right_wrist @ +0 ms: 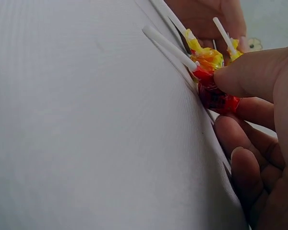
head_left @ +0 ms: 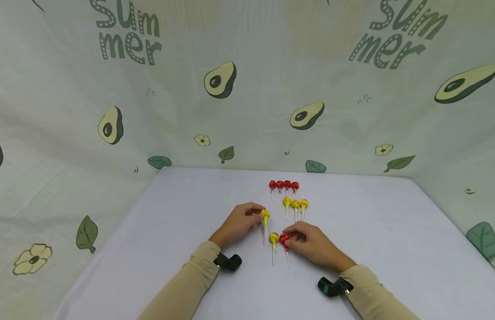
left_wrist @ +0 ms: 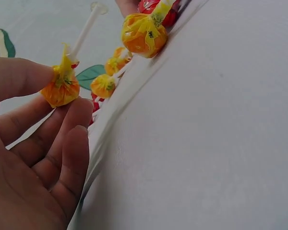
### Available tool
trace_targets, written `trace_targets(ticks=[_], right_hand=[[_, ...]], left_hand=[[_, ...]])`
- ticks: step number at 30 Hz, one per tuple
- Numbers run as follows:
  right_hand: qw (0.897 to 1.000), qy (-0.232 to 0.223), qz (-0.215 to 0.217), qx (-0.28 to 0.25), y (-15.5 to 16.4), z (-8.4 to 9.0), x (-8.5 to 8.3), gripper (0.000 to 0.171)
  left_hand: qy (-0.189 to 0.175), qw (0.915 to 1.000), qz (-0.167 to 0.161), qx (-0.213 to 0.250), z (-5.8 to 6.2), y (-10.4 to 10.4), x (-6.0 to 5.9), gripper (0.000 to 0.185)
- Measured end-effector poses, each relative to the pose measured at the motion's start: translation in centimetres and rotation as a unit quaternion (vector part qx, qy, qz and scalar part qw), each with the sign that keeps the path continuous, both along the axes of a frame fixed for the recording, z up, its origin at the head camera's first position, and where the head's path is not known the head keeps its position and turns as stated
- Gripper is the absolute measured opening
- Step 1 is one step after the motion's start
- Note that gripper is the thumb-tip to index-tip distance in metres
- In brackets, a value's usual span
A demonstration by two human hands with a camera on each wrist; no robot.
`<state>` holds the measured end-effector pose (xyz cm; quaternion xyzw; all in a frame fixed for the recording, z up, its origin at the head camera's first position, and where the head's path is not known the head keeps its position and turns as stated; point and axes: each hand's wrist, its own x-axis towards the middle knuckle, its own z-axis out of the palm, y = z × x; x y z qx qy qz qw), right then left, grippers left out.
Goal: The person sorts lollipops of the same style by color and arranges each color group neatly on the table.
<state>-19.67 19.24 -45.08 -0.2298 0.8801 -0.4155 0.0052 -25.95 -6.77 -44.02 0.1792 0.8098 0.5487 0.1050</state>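
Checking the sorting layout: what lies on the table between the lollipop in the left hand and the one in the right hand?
One loose yellow lollipop lies between the left hand's yellow lollipop and the right hand's red lollipop, clearest in the head view.

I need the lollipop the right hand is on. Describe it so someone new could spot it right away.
On the white table, below the row of four red lollipops and the three yellow ones, find the right hand. It pinches the red lollipop, the only red one outside the row, beside a loose yellow lollipop.
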Motion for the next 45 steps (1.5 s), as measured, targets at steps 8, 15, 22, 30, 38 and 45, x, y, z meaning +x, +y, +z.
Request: trace_targets(ticks=[8, 15, 22, 30, 38, 45], right_hand=[[1.0, 0.0, 0.001, -0.011, -0.4, -0.3, -0.4, 0.021], [1.0, 0.009, 0.003, -0.007, -0.3, -0.5, -0.4, 0.02], [1.0, 0.015, 0.0, 0.002, 0.0, -0.4, -0.5, 0.02], [1.0, 0.006, -0.002, 0.004, 0.0, -0.1, -0.4, 0.02], [1.0, 0.003, -0.002, 0.002, -0.2, -0.2, -0.5, 0.021], [1.0, 0.001, -0.002, 0.003, 0.0, -0.2, -0.1, 0.021]], left_hand=[[-0.01, 0.9996, 0.018, 0.019, 0.1, 0.8, -1.3, 0.026], [-0.026, 0.998, 0.042, 0.039, -0.3, 1.4, -2.1, 0.027], [-0.044, 0.9974, 0.045, 0.035, -0.3, 2.1, -2.7, 0.028], [-0.041, 0.9975, 0.039, 0.042, 0.2, 2.9, -3.6, 0.028], [-0.028, 0.9986, 0.041, 0.015, 0.1, 3.5, -4.4, 0.028], [0.0, 0.9974, 0.05, -0.053, 0.6, 4.4, -4.5, 0.027]])
